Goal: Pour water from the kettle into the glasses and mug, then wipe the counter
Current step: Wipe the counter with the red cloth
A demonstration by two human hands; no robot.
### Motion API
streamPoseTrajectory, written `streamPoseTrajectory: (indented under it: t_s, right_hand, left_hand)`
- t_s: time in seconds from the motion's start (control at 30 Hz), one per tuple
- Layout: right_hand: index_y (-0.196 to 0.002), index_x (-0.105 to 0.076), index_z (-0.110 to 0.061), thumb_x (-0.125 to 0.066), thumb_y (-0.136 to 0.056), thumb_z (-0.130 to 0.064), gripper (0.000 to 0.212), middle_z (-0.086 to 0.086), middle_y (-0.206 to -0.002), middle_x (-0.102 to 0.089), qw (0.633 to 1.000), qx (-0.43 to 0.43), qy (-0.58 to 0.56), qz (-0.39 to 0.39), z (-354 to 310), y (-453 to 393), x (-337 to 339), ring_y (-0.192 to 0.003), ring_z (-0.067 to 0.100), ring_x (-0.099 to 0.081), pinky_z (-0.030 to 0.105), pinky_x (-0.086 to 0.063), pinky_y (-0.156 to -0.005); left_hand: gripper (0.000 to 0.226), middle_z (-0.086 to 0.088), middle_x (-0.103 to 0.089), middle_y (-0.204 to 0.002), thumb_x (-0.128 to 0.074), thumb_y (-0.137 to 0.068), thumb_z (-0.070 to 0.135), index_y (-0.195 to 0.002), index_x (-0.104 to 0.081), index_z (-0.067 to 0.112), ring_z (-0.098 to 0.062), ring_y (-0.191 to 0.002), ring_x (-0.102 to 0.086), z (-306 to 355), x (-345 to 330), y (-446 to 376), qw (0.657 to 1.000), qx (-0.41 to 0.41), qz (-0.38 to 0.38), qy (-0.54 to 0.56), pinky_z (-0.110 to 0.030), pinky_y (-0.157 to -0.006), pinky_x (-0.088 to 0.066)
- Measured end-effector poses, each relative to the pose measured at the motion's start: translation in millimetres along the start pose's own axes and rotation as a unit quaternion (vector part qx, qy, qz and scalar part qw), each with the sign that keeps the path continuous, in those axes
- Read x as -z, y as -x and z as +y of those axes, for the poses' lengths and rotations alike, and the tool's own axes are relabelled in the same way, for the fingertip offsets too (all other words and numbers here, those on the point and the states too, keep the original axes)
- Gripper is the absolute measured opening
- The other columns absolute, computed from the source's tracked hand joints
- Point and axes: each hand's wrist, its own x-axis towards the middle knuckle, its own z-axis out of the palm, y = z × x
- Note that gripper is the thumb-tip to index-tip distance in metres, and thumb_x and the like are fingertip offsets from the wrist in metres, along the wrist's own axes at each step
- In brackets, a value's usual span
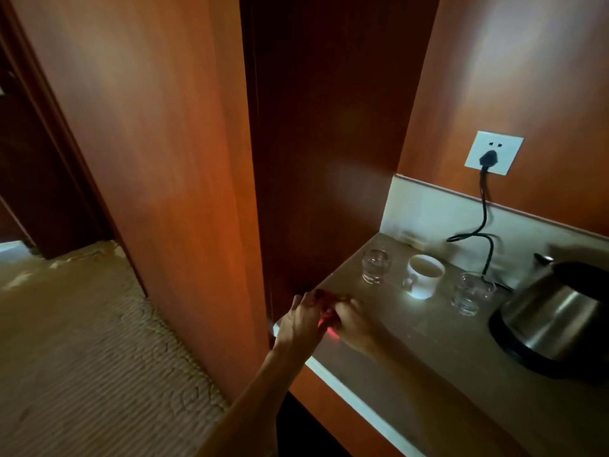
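- both hands are at the left front corner of the pale stone desk [412, 354]; the left hand [301, 321] and the right hand [354, 319] are pressed together over a small red item [326, 316], soft-looking and probably the wiping cloth, though it is too hidden to confirm.
- grip: both hands are closed around that red item; how firmly, i cannot tell.
- the brushed steel electric kettle with black base and handle [557, 321] stands at the right of the desk, well apart from the hands. judged heavy if full, rigid, with a slick metal body that may be hot; take it by the black handle only, which is cut off at the frame edge.
- the left clear tumbler [375, 265] and the right clear tumbler [473, 293] look to hold water. judged fragile and slippery when wet; hold low around the wall.
- the white ceramic mug [425, 275] stands between the tumblers, its small handle facing forward; sturdier, yet chippable.
- the black power cord [486, 222] runs from the white wall socket [494, 153] down behind the right tumbler; judged a snag risk while wiping.
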Motion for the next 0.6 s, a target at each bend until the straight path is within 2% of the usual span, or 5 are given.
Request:
streamPoseTrajectory:
  t_s: [0.13, 0.3, 0.43, 0.53, 0.6]
  right_hand:
    - [-0.125, -0.071, -0.015, -0.077, -0.077, -0.010, 0.048, 0.008, -0.114, -0.078, 0.996, -0.011, 0.083, 0.014, 16, 25, 32, -0.103, 0.029, -0.071, 0.039, -0.058, -0.086]
    - [-0.118, -0.069, -0.008, -0.071, -0.089, -0.031, 0.037, 0.014, -0.125, -0.070, 0.982, -0.108, 0.156, -0.005, 37, 72, 42, -0.116, 0.034, -0.065, 0.040, -0.048, -0.098]
    - [-0.142, -0.055, 0.005, -0.064, -0.098, -0.008, 0.047, 0.021, -0.146, -0.058, 0.986, -0.113, 0.118, 0.043, 26, 81, 17, -0.133, 0.034, -0.057, 0.041, -0.043, -0.114]
    - [-0.124, -0.067, 0.013, -0.084, -0.074, 0.010, 0.053, 0.026, -0.122, -0.072, 0.986, -0.111, 0.093, 0.086, 19, 73, -14, -0.110, 0.036, -0.074, 0.049, -0.060, -0.093]
    - [-0.128, -0.065, 0.010, -0.081, -0.080, 0.005, 0.051, 0.025, -0.126, -0.071, 0.984, -0.106, 0.105, 0.093, 25, 63, -22, -0.114, 0.035, -0.072, 0.049, -0.057, -0.097]
  left_hand:
    - [0.031, 0.002, -0.055, -0.127, -0.056, -0.099, 0.035, -0.127, -0.057, 0.022, -0.019, -0.120, -0.050, 30, -7, 1, 0.999, -0.027, 0.035, 0.021, -0.038, -0.076, -0.059]
    - [0.025, 0.005, -0.067, -0.113, -0.052, -0.091, 0.043, -0.111, -0.065, 0.034, -0.020, -0.101, -0.065, 54, -23, 9, 0.994, -0.098, 0.047, 0.012, -0.036, -0.073, -0.059]
    - [0.037, -0.003, -0.069, -0.124, -0.080, -0.081, 0.018, -0.117, -0.073, 0.013, -0.022, -0.121, -0.064, 52, -43, 1, 0.987, -0.157, 0.037, 0.001, -0.034, -0.088, -0.059]
    - [0.055, -0.018, -0.072, -0.117, -0.094, -0.058, 0.004, -0.108, -0.076, -0.004, -0.032, -0.109, -0.070, 44, -54, -3, 0.986, -0.159, 0.039, -0.026, -0.042, -0.081, -0.062]
    - [0.059, -0.023, -0.064, -0.130, -0.088, -0.069, 0.005, -0.122, -0.067, -0.008, -0.036, -0.121, -0.063, 36, -62, -10, 0.986, -0.161, 0.023, -0.041, -0.045, -0.091, -0.058]
